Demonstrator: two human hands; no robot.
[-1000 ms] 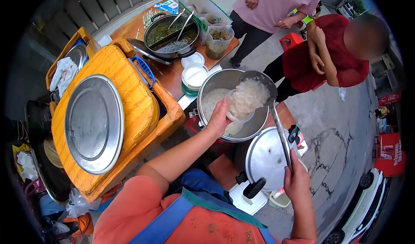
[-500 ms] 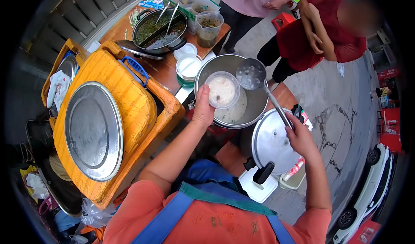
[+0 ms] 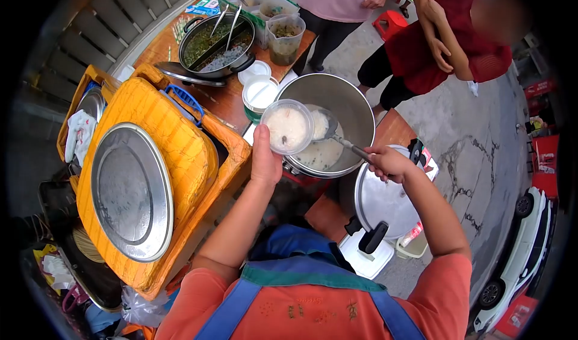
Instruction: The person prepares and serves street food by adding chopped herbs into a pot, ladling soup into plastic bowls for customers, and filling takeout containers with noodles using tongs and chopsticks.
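My left hand [image 3: 267, 159] grips a clear plastic bowl [image 3: 287, 127] filled with whitish porridge, held over the left side of a deep steel pot [image 3: 359, 108]. In my right hand [image 3: 388, 163] is the handle of a steel ladle [image 3: 342, 140]. Its head is down inside the pot, at the pale porridge [image 3: 322, 156] there. The bowl's rim partly covers the pot's left edge. Just right of the pot, below my right hand, lies a round metal lid [image 3: 385, 204] with black handles.
A divided black pan [image 3: 211, 63] with two spoons stands on the wooden table, beside a plastic jug [image 3: 285, 39] and white lidded tubs [image 3: 261, 93]. A steel tray [image 3: 129, 189] rests on a yellow box [image 3: 198, 177] at left. Two people stand beyond the pot.
The ladle has gone from above the pot's right rim down into the pot. My left hand and the bowl have shifted slightly left and down in view.
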